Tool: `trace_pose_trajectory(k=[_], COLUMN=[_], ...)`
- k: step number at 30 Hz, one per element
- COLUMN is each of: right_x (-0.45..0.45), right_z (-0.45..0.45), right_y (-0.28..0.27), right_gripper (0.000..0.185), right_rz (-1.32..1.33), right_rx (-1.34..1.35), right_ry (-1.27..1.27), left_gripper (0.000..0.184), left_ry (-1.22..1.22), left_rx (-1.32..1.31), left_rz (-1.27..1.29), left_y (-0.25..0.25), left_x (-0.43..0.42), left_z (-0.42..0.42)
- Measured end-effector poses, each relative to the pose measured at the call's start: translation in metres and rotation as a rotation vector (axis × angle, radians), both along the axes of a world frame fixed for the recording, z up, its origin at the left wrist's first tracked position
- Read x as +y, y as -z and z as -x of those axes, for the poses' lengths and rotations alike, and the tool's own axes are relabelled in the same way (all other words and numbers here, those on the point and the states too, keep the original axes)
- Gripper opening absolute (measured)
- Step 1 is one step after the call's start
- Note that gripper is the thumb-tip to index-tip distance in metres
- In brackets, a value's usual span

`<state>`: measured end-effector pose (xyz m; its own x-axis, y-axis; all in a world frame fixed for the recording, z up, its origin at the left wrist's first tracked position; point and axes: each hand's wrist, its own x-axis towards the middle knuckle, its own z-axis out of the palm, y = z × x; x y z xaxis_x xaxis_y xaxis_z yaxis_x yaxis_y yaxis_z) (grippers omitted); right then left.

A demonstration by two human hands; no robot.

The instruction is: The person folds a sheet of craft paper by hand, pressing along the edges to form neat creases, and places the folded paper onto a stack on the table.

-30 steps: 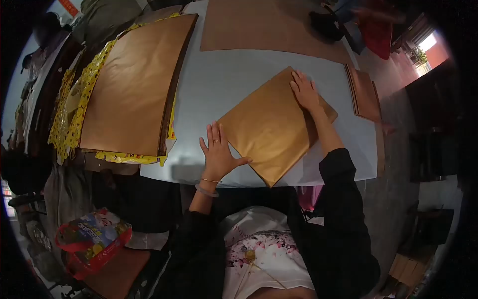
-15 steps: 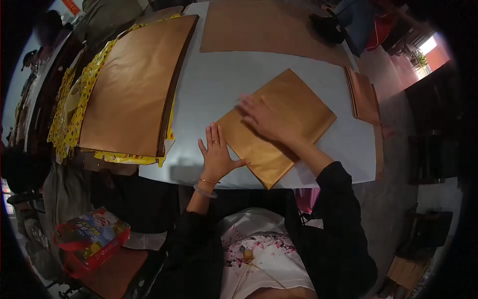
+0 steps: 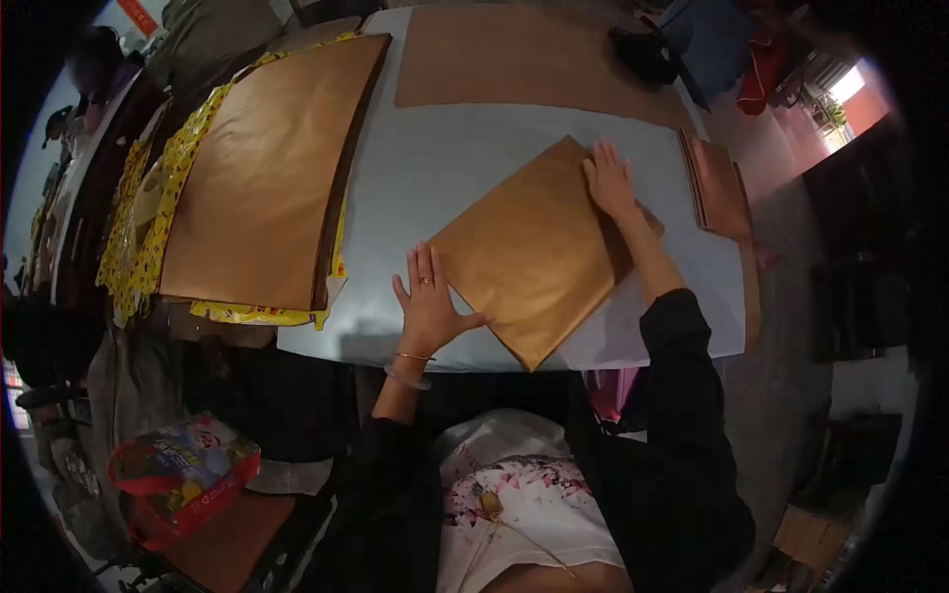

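A folded sheet of shiny gold-brown paper (image 3: 524,247) lies turned cornerwise on the pale table (image 3: 386,178). My right hand (image 3: 612,183) rests flat near its upper right edge, fingers stretched out. Along the lower left edge is my left hand (image 3: 431,301), fingers extended, its thumb touching the paper. Neither hand grips anything. The right forearm covers part of the paper's right side.
A large stack of gold-brown sheets (image 3: 267,178) sits at left on yellow patterned wrapping (image 3: 183,168). Brown cardboard (image 3: 504,54) lies at the far side. A small folded brown stack (image 3: 720,188) is at the right edge. A red-handled bag (image 3: 188,469) stands lower left.
My right hand has swept from the paper's left part to its upper right edge. My left hand and the paper stay in about the same place.
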<state>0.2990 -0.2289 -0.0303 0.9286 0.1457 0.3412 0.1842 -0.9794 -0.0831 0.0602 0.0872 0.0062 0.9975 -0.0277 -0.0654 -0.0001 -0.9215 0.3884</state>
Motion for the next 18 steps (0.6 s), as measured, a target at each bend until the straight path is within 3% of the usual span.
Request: trace_pose_trajectory(k=[2, 4, 6, 8, 11, 13, 14, 16, 18], right_x=[0.040, 0.083, 0.108, 0.122, 0.114, 0.097, 0.085, 0.054, 0.018], right_z=[0.057, 0.122, 0.166, 0.207, 0.210, 0.196, 0.190, 0.173, 0.155], right_y=[-0.027, -0.051, -0.040, -0.034, -0.033, -0.038, -0.034, -0.040, -0.032], right_gripper=[0.051, 0.051, 0.050, 0.053, 0.054, 0.054, 0.053, 0.052, 0.052], right_rz=[-0.132, 0.006, 0.284, -0.093, -0.031, 0.045, -0.071, 0.045, -0.074], right_rx=[-0.044, 0.163, 0.180, 0.339, 0.332, 0.266, 0.293, 0.246, 0.216], right_ry=[-0.263, -0.471, -0.824, -0.868, -0.856, -0.736, -0.652, -0.495, -0.368], left_gripper=[0.139, 0.139, 0.139, 0.137, 0.136, 0.136, 0.137, 0.136, 0.136], left_ry=[0.003, 0.002, 0.020, 0.023, 0.032, 0.030, 0.023, 0.014, 0.030], left_rx=[-0.004, -0.037, -0.048, -0.104, -0.149, -0.110, -0.079, -0.036, -0.050], left_rz=[-0.009, -0.024, -0.054, -0.060, -0.072, -0.057, -0.039, -0.045, -0.076], left_y=[0.000, 0.006, 0.010, 0.017, 0.021, 0.015, 0.011, 0.004, 0.008], left_x=[0.000, 0.001, 0.002, 0.004, 0.005, 0.004, 0.003, 0.001, 0.003], left_z=[0.001, 0.000, -0.002, -0.001, -0.001, 0.000, 0.000, -0.001, -0.001])
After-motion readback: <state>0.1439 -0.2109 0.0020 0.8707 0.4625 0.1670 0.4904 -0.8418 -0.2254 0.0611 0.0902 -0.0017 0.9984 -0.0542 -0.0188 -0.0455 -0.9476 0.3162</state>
